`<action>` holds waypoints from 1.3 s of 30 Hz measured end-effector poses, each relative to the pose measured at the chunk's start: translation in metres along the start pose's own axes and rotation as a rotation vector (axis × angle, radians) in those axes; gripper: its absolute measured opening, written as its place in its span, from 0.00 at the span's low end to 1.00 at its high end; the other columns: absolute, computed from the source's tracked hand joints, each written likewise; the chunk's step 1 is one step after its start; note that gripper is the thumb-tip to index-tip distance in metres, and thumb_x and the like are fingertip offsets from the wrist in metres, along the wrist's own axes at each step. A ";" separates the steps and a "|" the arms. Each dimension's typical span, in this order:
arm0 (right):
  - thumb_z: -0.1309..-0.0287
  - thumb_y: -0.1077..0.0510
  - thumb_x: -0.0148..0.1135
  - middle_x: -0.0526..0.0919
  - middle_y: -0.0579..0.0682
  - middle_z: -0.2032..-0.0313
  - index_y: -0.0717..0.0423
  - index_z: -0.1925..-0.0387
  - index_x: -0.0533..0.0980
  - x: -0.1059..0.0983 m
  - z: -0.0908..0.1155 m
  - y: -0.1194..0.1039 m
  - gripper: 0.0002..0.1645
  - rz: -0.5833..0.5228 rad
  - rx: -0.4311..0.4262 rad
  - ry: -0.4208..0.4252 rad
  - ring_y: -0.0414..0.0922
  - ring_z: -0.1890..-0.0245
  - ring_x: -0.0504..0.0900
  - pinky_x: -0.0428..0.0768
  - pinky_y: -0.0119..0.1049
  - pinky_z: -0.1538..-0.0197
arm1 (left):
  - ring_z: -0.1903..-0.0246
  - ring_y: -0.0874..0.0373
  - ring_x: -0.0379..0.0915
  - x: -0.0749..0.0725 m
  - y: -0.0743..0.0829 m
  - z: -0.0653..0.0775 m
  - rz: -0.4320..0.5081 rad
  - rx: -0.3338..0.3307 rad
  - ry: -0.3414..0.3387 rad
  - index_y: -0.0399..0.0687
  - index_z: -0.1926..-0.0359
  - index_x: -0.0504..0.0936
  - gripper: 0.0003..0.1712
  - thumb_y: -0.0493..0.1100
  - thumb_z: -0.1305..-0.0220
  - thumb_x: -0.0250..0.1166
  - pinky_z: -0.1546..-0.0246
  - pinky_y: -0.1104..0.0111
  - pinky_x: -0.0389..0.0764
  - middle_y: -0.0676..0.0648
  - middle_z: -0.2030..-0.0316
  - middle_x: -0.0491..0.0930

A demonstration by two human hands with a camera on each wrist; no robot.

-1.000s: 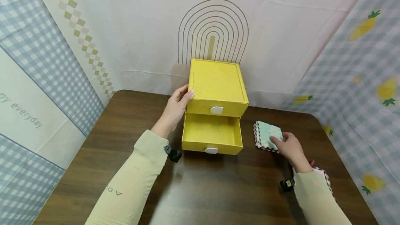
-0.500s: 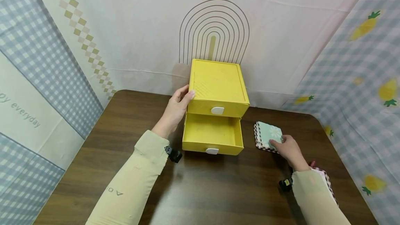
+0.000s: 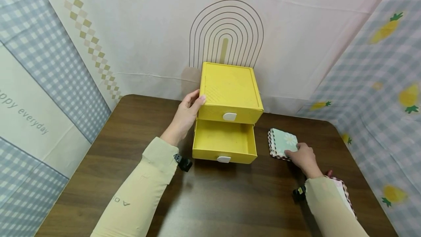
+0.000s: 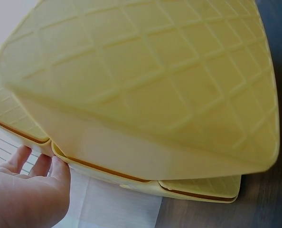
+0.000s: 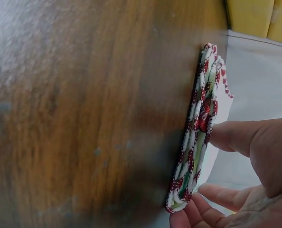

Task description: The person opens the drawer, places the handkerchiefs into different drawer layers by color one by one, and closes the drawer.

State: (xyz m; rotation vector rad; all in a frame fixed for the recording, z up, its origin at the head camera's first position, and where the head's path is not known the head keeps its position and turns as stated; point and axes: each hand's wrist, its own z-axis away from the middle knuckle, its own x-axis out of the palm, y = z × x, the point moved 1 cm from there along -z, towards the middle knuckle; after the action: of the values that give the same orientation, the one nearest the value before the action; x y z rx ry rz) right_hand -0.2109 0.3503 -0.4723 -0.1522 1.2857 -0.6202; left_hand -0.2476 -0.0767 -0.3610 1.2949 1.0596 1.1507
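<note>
A small yellow drawer cabinet [image 3: 230, 85] stands at the back of the table, its upper drawer closed and its lower drawer [image 3: 207, 153] pulled out with a bare inside. My left hand [image 3: 185, 116] holds the cabinet's upper left side, thumb at the top front corner; in the left wrist view its fingertips touch the yellow edge. To the right lies a folded pale green cloth [image 3: 279, 140] with a daisy and a checked, corded border. My right hand [image 3: 304, 158] grips its near right corner, thumb on top and fingers at the edge. The cloth's layered rim [image 5: 193, 142] faces the right wrist camera.
Another cloth [image 3: 343, 193], pale pink with a dark checked border, lies partly hidden beneath the right forearm. The brown wooden table [image 3: 230, 200] has rounded back corners. A white printed curtain [image 3: 148, 28] hangs right behind the cabinet, with checked fabric at both sides.
The right hand has shifted slightly at the cloth's near corner, its fingers now lower along the edge. The left hand and the cabinet hold their place.
</note>
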 end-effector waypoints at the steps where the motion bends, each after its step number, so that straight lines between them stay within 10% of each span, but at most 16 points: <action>1: 0.36 0.46 0.58 0.58 0.81 0.41 0.81 0.36 0.55 0.000 -0.001 0.001 0.47 0.006 0.002 -0.003 0.74 0.42 0.60 0.64 0.65 0.43 | 0.34 0.57 0.58 0.000 0.000 0.000 -0.002 -0.001 0.001 0.51 0.27 0.59 0.35 0.55 0.29 0.56 0.37 0.64 0.63 0.50 0.31 0.60; 18: 0.43 0.50 0.64 0.61 0.77 0.45 0.82 0.36 0.50 0.001 0.007 -0.003 0.50 -0.141 0.038 -0.074 0.63 0.52 0.68 0.73 0.55 0.52 | 0.35 0.58 0.59 -0.001 -0.016 -0.012 -0.013 0.008 0.018 0.56 0.28 0.60 0.38 0.62 0.33 0.58 0.37 0.63 0.64 0.52 0.31 0.61; 25: 0.48 0.57 0.63 0.63 0.53 0.74 0.66 0.72 0.64 0.007 0.006 0.000 0.18 -0.201 0.015 -0.057 0.47 0.76 0.65 0.68 0.39 0.74 | 0.37 0.59 0.60 -0.002 -0.028 -0.020 -0.003 0.020 0.034 0.58 0.29 0.62 0.42 0.67 0.38 0.60 0.37 0.63 0.64 0.54 0.33 0.62; 39: 0.51 0.60 0.61 0.54 0.42 0.87 0.51 0.87 0.57 0.009 0.007 0.001 0.22 -0.260 0.012 -0.070 0.40 0.86 0.56 0.63 0.36 0.80 | 0.36 0.59 0.59 -0.002 -0.028 -0.019 0.005 0.028 0.034 0.57 0.29 0.61 0.42 0.66 0.38 0.60 0.36 0.64 0.63 0.53 0.32 0.61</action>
State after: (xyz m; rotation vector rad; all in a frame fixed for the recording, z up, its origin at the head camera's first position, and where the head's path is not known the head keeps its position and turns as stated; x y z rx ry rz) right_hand -0.2032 0.3454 -0.4781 -0.3318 1.2034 -0.8376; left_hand -0.2655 -0.0741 -0.3891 1.3048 1.1015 1.1693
